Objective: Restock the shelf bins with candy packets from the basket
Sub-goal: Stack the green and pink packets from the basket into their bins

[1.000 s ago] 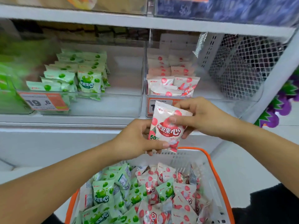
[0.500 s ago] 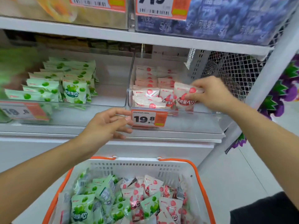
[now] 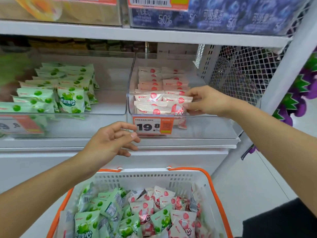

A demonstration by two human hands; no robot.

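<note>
Two clear bins sit on the shelf. Right hand pinches one pink packet. Left hand hovers loosely spread above one basket.

Right hand reaches forward pinching; left hand hangs loosely curled, lower.

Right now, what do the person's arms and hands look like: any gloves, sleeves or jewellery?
Both are bare. The left hand and right hand wear no gloves, rings or watch, and no sleeves cover either forearm. Only some dark clothing shows at the lower right.
</note>
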